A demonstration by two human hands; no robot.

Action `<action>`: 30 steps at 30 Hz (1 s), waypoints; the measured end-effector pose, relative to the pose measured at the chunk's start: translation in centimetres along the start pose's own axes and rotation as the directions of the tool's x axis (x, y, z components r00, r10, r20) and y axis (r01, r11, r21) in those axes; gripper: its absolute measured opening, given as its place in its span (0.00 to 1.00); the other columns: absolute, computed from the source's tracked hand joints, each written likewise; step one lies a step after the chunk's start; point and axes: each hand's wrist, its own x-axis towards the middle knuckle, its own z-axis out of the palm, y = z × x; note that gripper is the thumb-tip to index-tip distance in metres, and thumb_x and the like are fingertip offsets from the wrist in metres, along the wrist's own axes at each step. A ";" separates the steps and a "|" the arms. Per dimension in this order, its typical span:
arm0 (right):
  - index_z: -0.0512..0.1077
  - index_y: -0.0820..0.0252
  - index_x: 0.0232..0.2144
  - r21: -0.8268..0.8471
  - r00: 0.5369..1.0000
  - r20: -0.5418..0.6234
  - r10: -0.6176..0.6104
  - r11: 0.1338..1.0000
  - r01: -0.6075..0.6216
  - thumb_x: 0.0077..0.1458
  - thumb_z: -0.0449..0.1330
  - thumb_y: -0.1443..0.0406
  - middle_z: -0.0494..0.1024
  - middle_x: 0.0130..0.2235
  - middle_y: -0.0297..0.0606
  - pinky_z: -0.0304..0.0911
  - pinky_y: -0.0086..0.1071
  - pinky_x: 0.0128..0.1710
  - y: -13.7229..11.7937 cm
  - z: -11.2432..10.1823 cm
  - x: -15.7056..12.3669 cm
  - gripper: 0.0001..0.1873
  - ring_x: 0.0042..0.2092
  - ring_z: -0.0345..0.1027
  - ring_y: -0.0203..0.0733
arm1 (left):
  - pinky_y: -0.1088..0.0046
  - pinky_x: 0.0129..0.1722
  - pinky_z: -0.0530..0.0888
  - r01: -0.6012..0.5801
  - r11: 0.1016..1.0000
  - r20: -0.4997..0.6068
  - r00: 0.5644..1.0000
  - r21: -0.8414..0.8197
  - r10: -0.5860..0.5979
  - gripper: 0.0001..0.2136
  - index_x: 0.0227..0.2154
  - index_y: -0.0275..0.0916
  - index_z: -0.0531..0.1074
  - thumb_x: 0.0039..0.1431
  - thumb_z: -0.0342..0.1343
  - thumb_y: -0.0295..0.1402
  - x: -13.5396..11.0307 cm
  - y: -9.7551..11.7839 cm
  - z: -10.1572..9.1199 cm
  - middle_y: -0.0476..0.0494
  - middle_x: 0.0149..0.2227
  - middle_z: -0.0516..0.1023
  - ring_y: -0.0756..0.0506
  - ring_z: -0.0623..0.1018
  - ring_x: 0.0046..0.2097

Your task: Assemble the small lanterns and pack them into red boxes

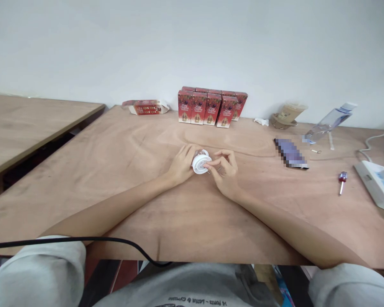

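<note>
A small white round object [199, 164] with a clear part behind its disc-shaped base is tipped so the base faces me. My left hand [183, 164] wraps round it from the left. At the base, my right hand [224, 172] pinches with thumb and forefinger; a thin piece shows near the fingertips, too small to name. Several red printed boxes [199, 107] stand in rows beyond my hands, against the wall.
Back left lies an opened red box [149, 107]. To the right are a phone [291, 153], a small screwdriver [341, 183], a tilted clear bottle [328, 123], a drink cup [289, 114] and a white container [377, 183]. A black cable [115, 239] crosses the near edge.
</note>
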 end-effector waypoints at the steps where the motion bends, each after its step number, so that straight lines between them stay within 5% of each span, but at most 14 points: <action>1: 0.69 0.56 0.30 0.023 1.000 0.006 0.027 0.999 -0.027 0.55 0.62 0.62 0.72 0.40 0.40 0.68 0.40 0.43 0.0 0.0 0.0 0.06 0.43 0.70 0.42 | 0.61 0.46 0.72 -0.010 1.000 -0.006 1.000 0.003 0.010 0.15 0.46 0.36 0.63 0.57 0.55 0.34 0.0 0.0 0.0 0.38 0.44 0.73 0.40 0.73 0.47; 6: 0.66 0.56 0.40 0.134 0.991 0.065 0.116 0.983 -0.124 0.55 0.62 0.60 0.77 0.39 0.40 0.69 0.37 0.42 0.3 0.2 -0.2 0.13 0.42 0.73 0.42 | 0.58 0.50 0.71 -0.042 0.999 -0.024 0.999 0.018 0.043 0.16 0.47 0.38 0.63 0.56 0.56 0.33 -0.2 -0.3 0.1 0.38 0.46 0.73 0.40 0.73 0.50; 14: 0.70 0.57 0.35 0.102 0.994 0.102 0.025 0.994 -0.036 0.55 0.62 0.63 0.77 0.33 0.36 0.68 0.34 0.37 -0.1 -0.4 0.2 0.06 0.36 0.71 0.39 | 0.58 0.53 0.70 -0.120 0.991 -0.052 0.991 0.050 0.123 0.14 0.46 0.37 0.65 0.58 0.55 0.33 -0.3 -0.3 0.1 0.38 0.48 0.74 0.41 0.72 0.52; 21: 0.72 0.57 0.41 0.102 0.992 0.118 -0.050 0.994 0.038 0.55 0.61 0.61 0.78 0.37 0.40 0.68 0.37 0.40 0.3 -0.4 0.6 0.11 0.39 0.72 0.42 | 0.63 0.46 0.73 0.053 0.998 -0.042 0.998 -0.042 -0.055 0.16 0.44 0.37 0.66 0.54 0.60 0.33 -0.2 0.1 -0.2 0.39 0.43 0.75 0.42 0.74 0.46; 30: 0.72 0.56 0.36 0.061 0.993 0.116 0.010 0.998 -0.017 0.54 0.61 0.65 0.79 0.37 0.38 0.69 0.35 0.36 0.8 -0.2 0.0 0.05 0.38 0.73 0.41 | 0.62 0.46 0.72 0.095 0.994 -0.026 0.995 -0.054 -0.097 0.13 0.43 0.38 0.68 0.53 0.58 0.31 -0.1 0.0 0.0 0.41 0.44 0.76 0.42 0.74 0.47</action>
